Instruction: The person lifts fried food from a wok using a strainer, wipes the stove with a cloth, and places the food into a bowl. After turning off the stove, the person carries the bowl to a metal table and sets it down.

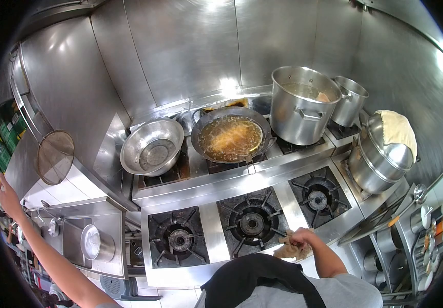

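My right hand point(303, 239) is closed on a crumpled brown cloth point(289, 250), beside the front edge of the stove. Far to the left, my left arm is stretched out. My left hand point(9, 199) is raised at the edge of the view, below green crates point(5, 134) and left of a hanging round mesh strainer point(55, 157). Its fingers look extended, with nothing visible in them. On the back row, a dark wok point(199, 145) holds bubbling oil with golden food frying in it. A wire handle rests over its front rim.
A steel bowl point(152, 149) stands left of the wok. To its right are a large stockpot point(298, 120) of liquid, a smaller pot point(349, 105) and a lidded steamer point(375, 164) with a yellow cloth. Three burners point(252, 224) line the front; a sink point(75, 241) is at lower left.
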`<state>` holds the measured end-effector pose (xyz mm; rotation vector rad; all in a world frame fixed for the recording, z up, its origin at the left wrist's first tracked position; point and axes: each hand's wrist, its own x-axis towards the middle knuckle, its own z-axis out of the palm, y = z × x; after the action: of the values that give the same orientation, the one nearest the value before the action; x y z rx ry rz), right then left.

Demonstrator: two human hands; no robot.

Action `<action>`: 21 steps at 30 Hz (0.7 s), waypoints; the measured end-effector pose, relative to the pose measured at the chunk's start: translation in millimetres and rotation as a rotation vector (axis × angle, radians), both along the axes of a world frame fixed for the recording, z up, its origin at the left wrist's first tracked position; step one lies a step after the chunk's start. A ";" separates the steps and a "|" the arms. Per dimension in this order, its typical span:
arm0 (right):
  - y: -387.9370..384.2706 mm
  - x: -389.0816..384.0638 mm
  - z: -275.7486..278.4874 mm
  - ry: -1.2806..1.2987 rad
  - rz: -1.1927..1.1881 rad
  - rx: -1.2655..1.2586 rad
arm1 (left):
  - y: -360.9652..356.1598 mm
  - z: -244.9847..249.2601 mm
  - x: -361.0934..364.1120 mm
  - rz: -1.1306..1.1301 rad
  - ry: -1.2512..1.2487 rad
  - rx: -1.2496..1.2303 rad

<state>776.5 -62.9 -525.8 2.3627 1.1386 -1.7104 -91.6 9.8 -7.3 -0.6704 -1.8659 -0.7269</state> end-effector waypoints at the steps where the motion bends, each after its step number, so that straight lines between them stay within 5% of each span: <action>1: -0.2 0.2 -0.6 0.000 0.000 0.000 | 0.1 0.2 2.5 0.000 0.000 0.000; 21: -0.1 -1.7 4.9 -0.008 -0.005 0.015 | -4.2 1.9 28.5 -0.012 -0.039 0.019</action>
<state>774.7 -63.0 -520.9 2.3804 1.1503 -1.6989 -63.2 5.6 -5.4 -0.6603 -1.8895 -0.7689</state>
